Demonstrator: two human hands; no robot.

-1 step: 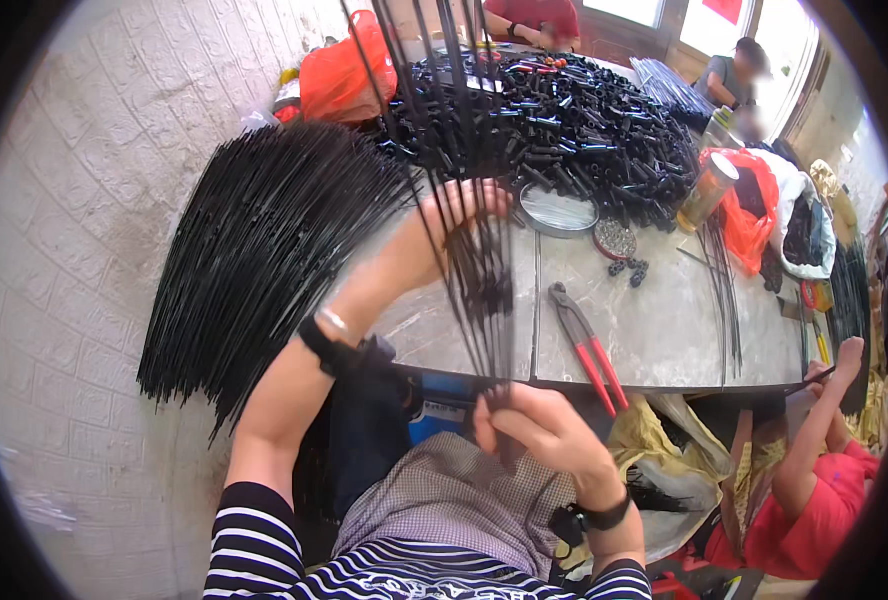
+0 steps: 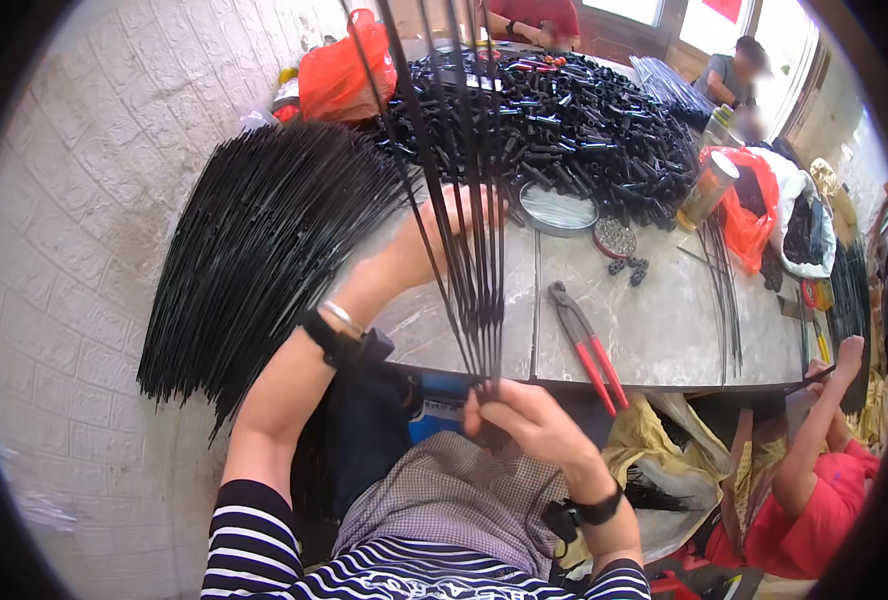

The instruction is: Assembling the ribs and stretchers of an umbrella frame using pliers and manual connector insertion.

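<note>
A fan of thin black rods (image 2: pixel 483 300) stands upright in front of me, narrow at the bottom and spread toward the top. My right hand (image 2: pixel 534 420) is closed on their lower ends, just off the table's near edge. Behind the upper part of the fan is my left hand (image 2: pixel 461 215), its fingers stretched and partly covered by the rods. A large pile of similar black rods (image 2: pixel 264 250) lies to the left of my left forearm. Red-handled cutters (image 2: pixel 586 345) rest on the table, right of my right hand.
A heap of short black parts (image 2: pixel 574 120) covers the far table. Nearer are a round clear-lidded dish (image 2: pixel 559 210), a small dish of metal bits (image 2: pixel 615 238) and a jar (image 2: pixel 707 192). Bags stand at both sides. A person in red (image 2: pixel 804 500) works at right; others sit across.
The rods have shifted slightly to the left and look less blurred. My right hand has moved a little left with them; my left hand is nearly in place.
</note>
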